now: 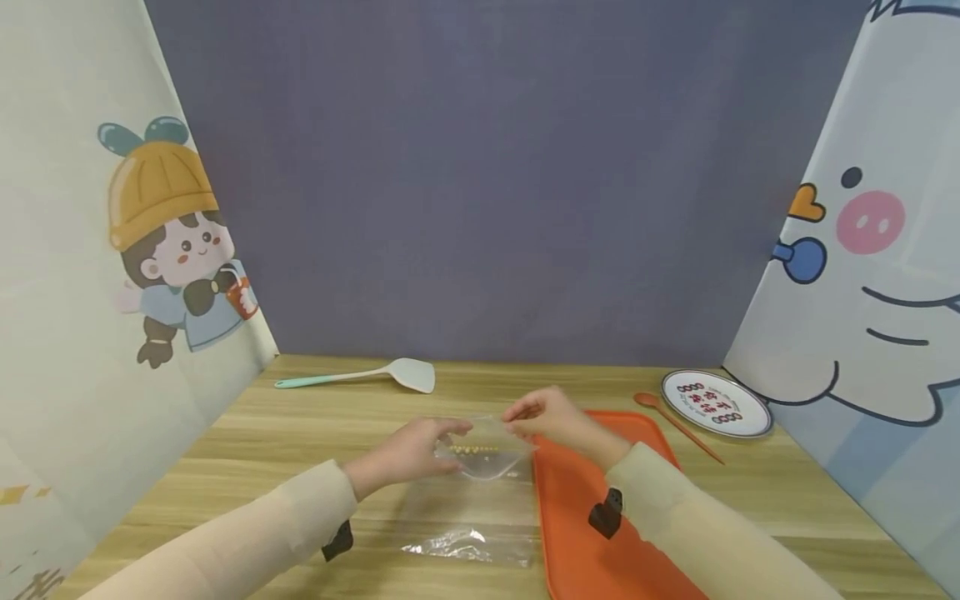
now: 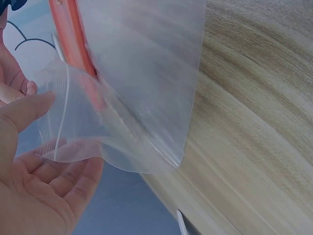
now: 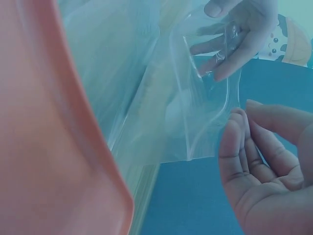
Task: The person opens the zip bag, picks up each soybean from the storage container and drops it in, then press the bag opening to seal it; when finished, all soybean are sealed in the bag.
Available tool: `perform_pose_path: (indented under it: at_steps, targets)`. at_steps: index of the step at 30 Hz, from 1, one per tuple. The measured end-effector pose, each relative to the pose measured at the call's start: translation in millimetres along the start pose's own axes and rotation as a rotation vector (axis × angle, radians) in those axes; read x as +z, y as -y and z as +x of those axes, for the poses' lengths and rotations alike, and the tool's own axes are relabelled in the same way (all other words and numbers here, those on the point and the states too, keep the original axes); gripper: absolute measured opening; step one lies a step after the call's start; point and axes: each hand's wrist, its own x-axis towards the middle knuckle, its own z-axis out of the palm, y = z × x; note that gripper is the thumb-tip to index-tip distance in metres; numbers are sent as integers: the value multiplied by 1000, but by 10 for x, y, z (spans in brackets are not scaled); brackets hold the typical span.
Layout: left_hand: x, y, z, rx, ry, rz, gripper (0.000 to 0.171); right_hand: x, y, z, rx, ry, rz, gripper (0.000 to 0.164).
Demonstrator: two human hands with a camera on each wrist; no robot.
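Note:
A clear zip bag (image 1: 468,512) hangs down over the wooden table, its mouth raised and partly spread between the two hands. My left hand (image 1: 411,452) holds the left side of the mouth. In the left wrist view its thumb lies on the ridged zip strip (image 2: 61,117), with the fingers behind the film. At the upper right edge, the right hand (image 1: 558,425) pinches the bag between thumb and fingertips, as the right wrist view shows too. A row of small yellow marks (image 1: 474,450) shows at the mouth; whether they are printed I cannot tell.
An orange tray (image 1: 600,525) lies right of the bag, under the right forearm. Further back right are an orange-brown spoon (image 1: 678,425) and a white patterned plate (image 1: 716,404). A pale spatula (image 1: 412,375) lies at the back left, near the dark back panel (image 1: 510,192).

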Motion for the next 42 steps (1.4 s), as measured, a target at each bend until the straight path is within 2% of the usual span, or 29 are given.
perform_pose_path:
  at_steps: [5, 10, 19, 26, 32, 42]
  targets:
    - [-2, -15, 14, -8, -1, -2, 58, -77, -51, -35, 22, -31, 6, 25]
    - [-10, -26, 9, -16, -1, 0, 59, -247, -150, -127, 45, -40, -26, 26]
    - [-4, -12, 0, -7, -5, 1, 60, -583, -325, -421, 110, -36, -48, 26]
    - [2, 2, -8, 4, -10, 2, 60, -784, -471, -666, 168, 9, -94, 39]
    - [1, -1, -8, 1, -11, 0, 60, -874, -598, -816, 140, 41, -33, 38]
    - [2, 14, -20, 14, -12, 8, 59, -885, -788, -1079, 218, 46, -52, 33]
